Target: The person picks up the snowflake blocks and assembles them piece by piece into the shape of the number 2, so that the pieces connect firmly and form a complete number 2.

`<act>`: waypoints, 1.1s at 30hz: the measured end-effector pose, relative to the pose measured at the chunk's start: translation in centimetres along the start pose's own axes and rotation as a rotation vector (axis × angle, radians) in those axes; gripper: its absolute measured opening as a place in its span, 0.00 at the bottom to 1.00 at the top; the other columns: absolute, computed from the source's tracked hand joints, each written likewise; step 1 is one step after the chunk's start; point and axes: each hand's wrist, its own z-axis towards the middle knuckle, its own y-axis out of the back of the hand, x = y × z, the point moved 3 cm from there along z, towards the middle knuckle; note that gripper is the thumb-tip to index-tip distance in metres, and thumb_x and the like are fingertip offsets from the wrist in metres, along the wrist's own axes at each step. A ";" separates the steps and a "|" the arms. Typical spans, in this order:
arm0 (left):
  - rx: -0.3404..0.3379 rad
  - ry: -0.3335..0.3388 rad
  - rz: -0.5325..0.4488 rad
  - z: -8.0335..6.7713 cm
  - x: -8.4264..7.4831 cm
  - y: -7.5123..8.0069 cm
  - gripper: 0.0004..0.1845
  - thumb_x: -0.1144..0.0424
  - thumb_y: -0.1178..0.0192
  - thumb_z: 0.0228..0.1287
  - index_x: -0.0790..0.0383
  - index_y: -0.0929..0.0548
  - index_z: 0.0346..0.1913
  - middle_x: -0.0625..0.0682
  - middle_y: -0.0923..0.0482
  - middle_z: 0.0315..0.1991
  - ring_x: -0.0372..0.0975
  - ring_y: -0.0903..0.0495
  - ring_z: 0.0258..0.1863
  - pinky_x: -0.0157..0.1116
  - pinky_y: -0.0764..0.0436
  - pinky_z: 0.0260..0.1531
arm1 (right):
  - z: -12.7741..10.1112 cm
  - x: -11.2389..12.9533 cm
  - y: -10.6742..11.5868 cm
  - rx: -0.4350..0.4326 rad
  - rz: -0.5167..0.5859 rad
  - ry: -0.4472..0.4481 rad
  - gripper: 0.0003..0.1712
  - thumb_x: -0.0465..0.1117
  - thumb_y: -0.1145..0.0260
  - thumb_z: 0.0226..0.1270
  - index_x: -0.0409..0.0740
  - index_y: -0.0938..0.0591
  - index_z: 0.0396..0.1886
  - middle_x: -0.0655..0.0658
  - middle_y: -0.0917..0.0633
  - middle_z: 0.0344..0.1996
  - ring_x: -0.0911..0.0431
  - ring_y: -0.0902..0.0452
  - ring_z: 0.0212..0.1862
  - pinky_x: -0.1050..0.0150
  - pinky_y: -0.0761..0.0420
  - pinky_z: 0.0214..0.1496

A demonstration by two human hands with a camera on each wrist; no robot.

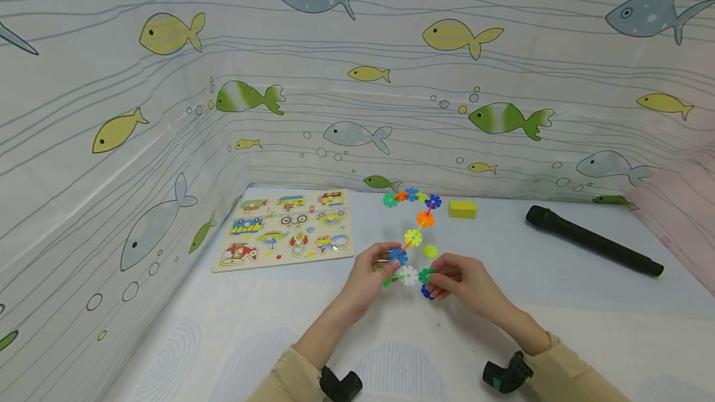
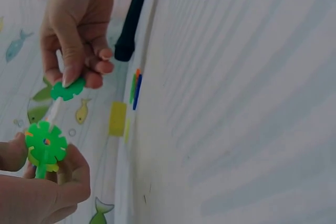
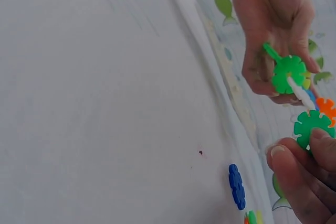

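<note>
A chain of toothed plastic discs [image 1: 414, 237] in several colours runs from the table's far middle toward me. My left hand [image 1: 375, 270] grips its near end at a bright green disc [image 2: 46, 144], just below a blue disc [image 1: 398, 257]. My right hand [image 1: 447, 279] pinches a darker green disc [image 3: 313, 126] between thumb and fingers. A white disc [image 1: 409, 275] links the two green ones. A dark blue disc [image 3: 237, 185] lies on the cloth under my right hand. One loose yellow-green disc [image 1: 430, 251] lies beside the chain.
A wooden vehicle peg puzzle [image 1: 286, 228] lies at the back left. A yellow block [image 1: 462, 208] and a long black cylinder [image 1: 594, 241] lie at the back right. Fish-print curtain [image 1: 167, 141] walls in the white tabletop [image 1: 234, 327] on the left and far sides.
</note>
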 end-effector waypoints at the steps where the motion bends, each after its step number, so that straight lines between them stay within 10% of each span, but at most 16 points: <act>1: 0.001 0.001 -0.003 0.0 0.0 0.0 0.20 0.68 0.47 0.75 0.63 0.27 0.67 0.59 0.27 0.58 0.43 0.25 0.53 0.40 0.17 0.53 | 0.0 0.0 0.0 0.000 0.000 0.007 0.06 0.34 0.34 0.69 0.34 0.19 0.41 0.40 0.12 0.30 0.53 0.13 0.31 0.64 0.13 0.34; 33: -0.003 0.003 -0.002 0.2 0.3 0.1 0.20 0.69 0.46 0.75 0.64 0.27 0.67 0.58 0.27 0.57 0.44 0.25 0.53 0.39 0.17 0.53 | 0.2 -0.7 0.0 0.024 0.007 0.000 0.15 0.41 0.36 0.72 0.33 0.15 0.49 0.39 0.11 0.37 0.50 0.12 0.37 0.63 0.13 0.42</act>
